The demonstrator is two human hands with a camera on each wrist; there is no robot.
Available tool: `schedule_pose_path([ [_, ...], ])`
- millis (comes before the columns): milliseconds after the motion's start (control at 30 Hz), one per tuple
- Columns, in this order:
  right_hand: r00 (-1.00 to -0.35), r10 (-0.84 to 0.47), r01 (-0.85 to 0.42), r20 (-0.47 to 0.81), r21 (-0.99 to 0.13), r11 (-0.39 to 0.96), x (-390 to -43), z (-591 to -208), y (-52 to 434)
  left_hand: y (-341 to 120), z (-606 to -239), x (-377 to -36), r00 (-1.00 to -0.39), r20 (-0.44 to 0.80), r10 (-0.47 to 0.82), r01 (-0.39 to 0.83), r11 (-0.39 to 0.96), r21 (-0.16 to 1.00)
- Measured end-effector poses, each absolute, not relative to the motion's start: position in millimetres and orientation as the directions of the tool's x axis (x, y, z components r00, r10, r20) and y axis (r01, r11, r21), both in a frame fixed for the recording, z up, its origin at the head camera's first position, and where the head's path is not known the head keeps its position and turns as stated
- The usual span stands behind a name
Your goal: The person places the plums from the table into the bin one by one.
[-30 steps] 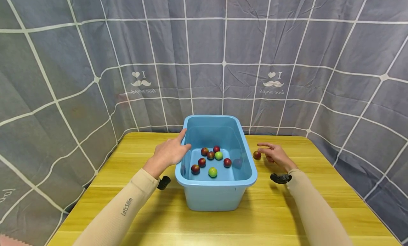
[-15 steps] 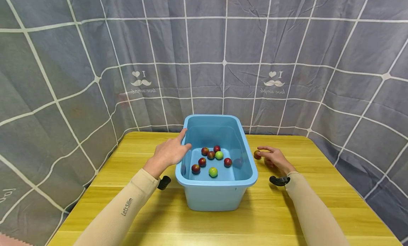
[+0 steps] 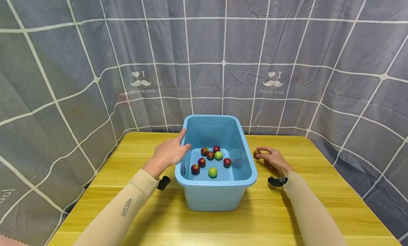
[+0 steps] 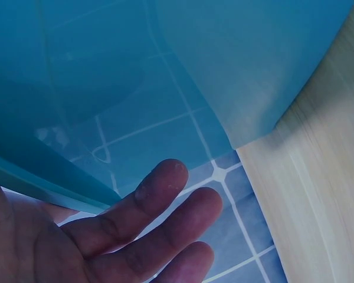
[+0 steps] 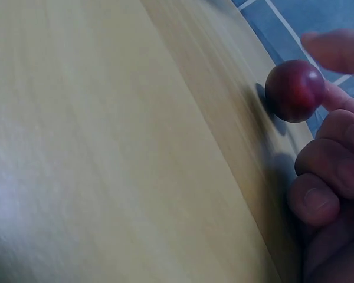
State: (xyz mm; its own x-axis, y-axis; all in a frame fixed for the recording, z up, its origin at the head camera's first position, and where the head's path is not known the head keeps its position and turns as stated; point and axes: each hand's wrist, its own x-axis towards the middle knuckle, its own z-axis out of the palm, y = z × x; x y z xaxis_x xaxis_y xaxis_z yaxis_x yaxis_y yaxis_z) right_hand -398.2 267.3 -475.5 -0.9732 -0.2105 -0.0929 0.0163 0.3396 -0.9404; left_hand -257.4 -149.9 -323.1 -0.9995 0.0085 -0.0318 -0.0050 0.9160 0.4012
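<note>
My left hand rests on the left rim of a light blue plastic tub. Its index finger lies along the rim and the thumb reaches over the inside. In the left wrist view, loosely extended fingers show beside the tub's outer wall. To the right of the tub, my right hand has thumb and index finger either side of a dark red plum at the table. One fingertip meets the plum; a gap shows to the other in the right wrist view. The remaining fingers are curled.
Several dark red plums and two green fruits lie on the tub's floor. The tub stands on a yellow wooden table. A grey curtain with white lines hangs behind the table and along both sides.
My right hand has shifted slightly left, bringing thumb and index finger closer round the plum, which is now partly covered. The left hand and the tub have stayed put.
</note>
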Motion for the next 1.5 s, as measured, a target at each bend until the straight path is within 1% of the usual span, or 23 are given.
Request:
schedule_pose_path([
  [200, -0.981, -0.170, 0.012, -0.091, -0.909, 0.416, -398.6, -476.6, 266.0, -149.8, -323.7, -257.3, -1.000, -0.031, 0.006, -0.008, 0.914, 0.406],
  [367, -0.982, -0.156, 0.022, -0.102, -0.895, 0.446, -397.4, -474.6, 265.0, -149.4, -322.9, -257.1, -1.000, -0.028, 0.005, -0.007, 0.915, 0.404],
  [733, -0.982, -0.158, 0.024, -0.104, -0.897, 0.441, -395.6, -473.6, 262.4, -150.4, -323.3, -257.4, -0.999, -0.031, 0.009, -0.004, 0.914, 0.406],
  [1033, -0.982, -0.154, 0.026, -0.110, -0.884, 0.467, -395.7, -476.9, 266.4, -149.2, -322.6, -256.9, -0.999, -0.035, 0.007, -0.008, 0.914, 0.405],
  [1500, -0.979, -0.169, 0.028, -0.112, -0.900, 0.436, -394.0, -477.0, 266.9, -150.3, -324.2, -259.2, -0.999, -0.034, 0.013, -0.002, 0.917, 0.398],
])
